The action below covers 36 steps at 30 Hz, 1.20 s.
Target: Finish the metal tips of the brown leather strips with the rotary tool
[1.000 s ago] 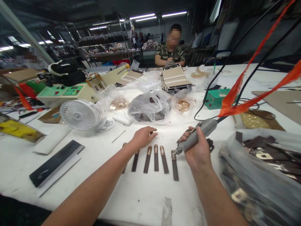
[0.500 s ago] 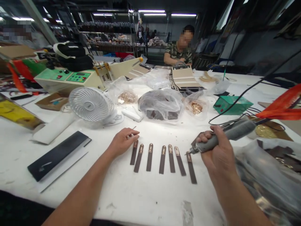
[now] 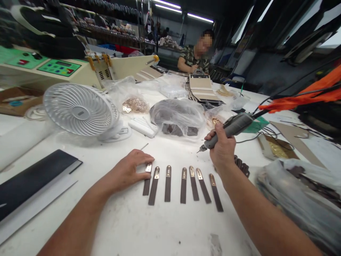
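My right hand point(image 3: 223, 147) is wrapped round a grey corded electric screwdriver point(image 3: 231, 131), its thin bit pointing down left, above the table and apart from the straps. At the leftmost brown strap point(image 3: 146, 186), my left hand point(image 3: 130, 167) pinches the gold metal end between thumb and fingers. A thin rod point(image 3: 144, 146) shows just behind that hand; whether it is held I cannot tell. Several similar straps with gold plates lie in a row to the right, among them a tilted one point(image 3: 216, 193) at the far right end.
Behind the straps are a white fan point(image 3: 81, 110), a clear bag of dark pieces point(image 3: 178, 117) and a bag of gold plates point(image 3: 135, 105). A plastic bag point(image 3: 290, 192) lies at the right, a black folder point(image 3: 34, 181) at the left. Across the table sits a person point(image 3: 195, 53).
The screwdriver has lifted off the rightmost strap and moved up, away from it. My left hand has come down onto the leftmost strap's metal end. The view has shifted and tilted.
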### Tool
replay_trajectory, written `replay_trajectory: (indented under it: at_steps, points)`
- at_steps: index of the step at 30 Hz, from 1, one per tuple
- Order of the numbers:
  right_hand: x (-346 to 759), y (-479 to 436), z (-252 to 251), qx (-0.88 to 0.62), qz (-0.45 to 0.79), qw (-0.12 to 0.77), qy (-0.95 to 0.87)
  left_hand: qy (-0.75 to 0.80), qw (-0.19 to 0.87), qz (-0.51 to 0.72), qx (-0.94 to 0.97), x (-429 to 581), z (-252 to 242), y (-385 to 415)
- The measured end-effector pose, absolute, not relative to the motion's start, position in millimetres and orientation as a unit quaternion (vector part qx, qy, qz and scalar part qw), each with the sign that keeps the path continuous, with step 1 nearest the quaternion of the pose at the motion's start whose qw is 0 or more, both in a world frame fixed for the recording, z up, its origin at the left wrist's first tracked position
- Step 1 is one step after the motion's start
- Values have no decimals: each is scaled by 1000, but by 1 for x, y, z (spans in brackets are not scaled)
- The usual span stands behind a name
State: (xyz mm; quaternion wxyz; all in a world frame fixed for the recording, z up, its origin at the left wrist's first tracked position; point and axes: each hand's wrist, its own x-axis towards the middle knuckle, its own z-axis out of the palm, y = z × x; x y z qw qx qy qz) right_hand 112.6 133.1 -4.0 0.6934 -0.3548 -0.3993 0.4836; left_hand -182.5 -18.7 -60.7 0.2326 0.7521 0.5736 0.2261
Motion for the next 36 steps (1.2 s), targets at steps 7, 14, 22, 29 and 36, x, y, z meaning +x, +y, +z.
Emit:
replay_trajectory:
  at_steps: [7, 14, 22, 29, 36]
  points:
    - [101, 147, -29, -373, 475, 686, -406, 576, 231, 234, 749, -177, -62, -18]
    - [101, 151, -36, -385, 475, 683, -400, 575, 245, 225, 747, -180, -61, -23]
    - [99, 152, -37, -379, 483, 682, -398, 580, 297, 201, 732, -189, -57, -28]
    - [97, 144, -27, -362, 494, 685, -395, 574, 284, 223, 735, -180, -56, -24]
    - [89, 101, -2, -320, 557, 653, -401, 571, 299, 197, 739, -179, -49, -29]
